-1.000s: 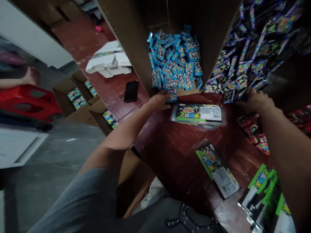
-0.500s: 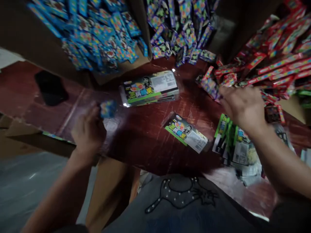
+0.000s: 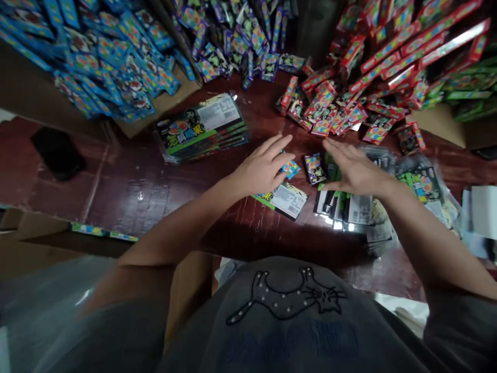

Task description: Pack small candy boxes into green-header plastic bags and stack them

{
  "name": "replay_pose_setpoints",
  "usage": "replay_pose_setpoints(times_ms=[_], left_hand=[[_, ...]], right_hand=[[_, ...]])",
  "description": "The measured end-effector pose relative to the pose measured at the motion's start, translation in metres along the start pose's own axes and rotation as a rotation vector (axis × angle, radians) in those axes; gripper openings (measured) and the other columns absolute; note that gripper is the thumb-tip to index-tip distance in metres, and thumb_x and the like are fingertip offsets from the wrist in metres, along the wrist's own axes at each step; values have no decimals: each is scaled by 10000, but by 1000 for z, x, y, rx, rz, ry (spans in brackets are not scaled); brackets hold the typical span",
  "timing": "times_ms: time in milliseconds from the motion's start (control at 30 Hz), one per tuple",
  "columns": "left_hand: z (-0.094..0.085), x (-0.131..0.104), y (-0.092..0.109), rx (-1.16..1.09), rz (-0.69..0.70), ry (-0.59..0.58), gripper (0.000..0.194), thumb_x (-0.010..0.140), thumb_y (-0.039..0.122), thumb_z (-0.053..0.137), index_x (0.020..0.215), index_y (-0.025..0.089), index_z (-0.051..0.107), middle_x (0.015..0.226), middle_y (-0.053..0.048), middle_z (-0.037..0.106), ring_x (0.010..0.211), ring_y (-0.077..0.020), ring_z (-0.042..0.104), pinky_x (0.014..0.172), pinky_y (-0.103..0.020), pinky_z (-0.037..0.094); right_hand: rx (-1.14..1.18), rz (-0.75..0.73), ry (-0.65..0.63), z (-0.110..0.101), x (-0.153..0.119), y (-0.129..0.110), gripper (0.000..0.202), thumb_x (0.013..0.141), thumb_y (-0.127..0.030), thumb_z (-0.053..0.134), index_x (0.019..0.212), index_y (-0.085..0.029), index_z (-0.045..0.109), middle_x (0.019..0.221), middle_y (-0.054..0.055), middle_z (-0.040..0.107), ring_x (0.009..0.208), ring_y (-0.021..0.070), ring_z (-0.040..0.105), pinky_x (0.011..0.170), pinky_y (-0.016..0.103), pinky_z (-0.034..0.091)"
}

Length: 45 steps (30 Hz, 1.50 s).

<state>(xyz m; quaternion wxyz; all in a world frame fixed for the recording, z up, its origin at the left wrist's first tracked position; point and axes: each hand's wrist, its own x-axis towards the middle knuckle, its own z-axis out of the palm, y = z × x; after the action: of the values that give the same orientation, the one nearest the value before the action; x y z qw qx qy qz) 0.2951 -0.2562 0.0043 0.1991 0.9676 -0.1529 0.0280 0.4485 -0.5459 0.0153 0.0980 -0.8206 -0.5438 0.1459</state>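
My left hand (image 3: pixel 264 167) is over the middle of the table, its upper fingers stretched out. A small blue candy box (image 3: pixel 290 169) sits between a lower finger and the thumb. Just to its right lies a small purple candy box (image 3: pixel 314 168), apart from both hands. My right hand (image 3: pixel 351 168) hovers palm down, fingers extended and thumb apart, over a spread of green-and-black printed bags (image 3: pixel 359 210). It partly covers them, and no held thing shows in it. Below my left hand lies a single printed bag (image 3: pixel 290 201), partly hidden by that hand.
Blue boxes (image 3: pixel 112 57), purple boxes (image 3: pixel 248 31) and red boxes (image 3: pixel 330 103) are heaped along the back, with green boxes (image 3: pixel 469 85) at far right. A stack of printed bags (image 3: pixel 202 127) lies left of centre. A black phone-like object (image 3: pixel 58 153) rests at the left.
My left hand has moved right to the table's middle with the blue box. The right hand has drawn back from the red heap. A purple box now lies between the hands.
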Motion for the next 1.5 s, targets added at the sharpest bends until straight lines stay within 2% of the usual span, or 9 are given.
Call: replay_pose_setpoints(times_ms=[133, 233, 367, 533, 700, 933, 1200, 1367, 1500], left_hand=[[9, -8, 8, -21, -228, -87, 1049, 822, 560, 900, 1653, 136, 419, 1713, -243, 432, 1561, -447, 443, 1278, -612, 377], [18, -7, 15, -9, -376, -24, 903, 888, 557, 838, 1608, 150, 474, 1611, -206, 557, 1481, -403, 518, 1237, -565, 403], [26, 6, 23, 17, -486, 32, 889, 908, 475, 812, 1628, 105, 444, 1543, -216, 585, 1409, -422, 531, 1179, -568, 422], [29, 10, 19, -4, -358, -23, 654, 957, 172, 623, 1604, 192, 526, 1542, -137, 615, 1403, -374, 539, 1169, -565, 406], [17, -26, 17, -93, -197, -28, 617, 1040, 312, 599, 1633, 193, 478, 1670, -133, 519, 1499, -320, 495, 1229, -508, 379], [-3, -120, 31, 62, -220, -292, 815, 975, 542, 740, 1667, 229, 441, 1705, -159, 481, 1496, -403, 481, 1201, -591, 365], [5, -151, 51, 43, -544, -183, 921, 851, 561, 850, 1613, 189, 491, 1595, -184, 578, 1417, -422, 545, 1192, -585, 385], [16, -154, 52, 26, -640, -95, 1003, 782, 584, 909, 1613, 206, 493, 1580, -191, 583, 1408, -436, 547, 1172, -579, 406], [18, -157, 52, 13, -671, -77, 1027, 767, 603, 921, 1617, 215, 495, 1586, -190, 571, 1404, -441, 531, 1166, -572, 404]], right_hand=[[108, -107, -128, 9, 32, 7, 1163, 872, -641, 745, 1752, -88, 225, 1723, 251, 413, 1532, 436, 453, 1258, 598, 389], [38, -29, -46, 12, 45, -3, 1055, 866, -740, 711, 1699, -171, 402, 1550, 229, 584, 1391, 460, 559, 1162, 642, 456], [-55, 457, 167, 18, 54, -22, 982, 907, -914, 490, 1500, -141, 616, 1521, 329, 537, 1184, 517, 672, 913, 686, 539], [9, 711, 141, 27, 60, -43, 769, 1052, -725, 360, 1420, -89, 588, 1395, 362, 595, 1073, 490, 740, 831, 650, 573], [107, 518, 37, 2, 37, -39, 638, 1025, -574, 529, 1465, -111, 533, 1301, 280, 685, 1193, 453, 713, 1017, 669, 568], [30, -203, -292, -21, 37, 3, 1067, 851, -541, 709, 1757, -279, 211, 1839, 110, 212, 1672, 442, 230, 1313, 710, 283], [-115, -90, -211, -18, 68, 12, 858, 851, -666, 742, 1522, -155, 587, 1483, 257, 590, 1405, 492, 497, 1188, 703, 399], [37, -271, -205, 10, 77, 1, 1249, 789, -903, 677, 1744, -198, 288, 1738, 226, 389, 1496, 528, 408, 1172, 744, 378], [61, -228, -125, 35, 66, -34, 1012, 945, -776, 598, 1744, -236, 291, 1760, 171, 395, 1513, 493, 407, 1178, 734, 361]])
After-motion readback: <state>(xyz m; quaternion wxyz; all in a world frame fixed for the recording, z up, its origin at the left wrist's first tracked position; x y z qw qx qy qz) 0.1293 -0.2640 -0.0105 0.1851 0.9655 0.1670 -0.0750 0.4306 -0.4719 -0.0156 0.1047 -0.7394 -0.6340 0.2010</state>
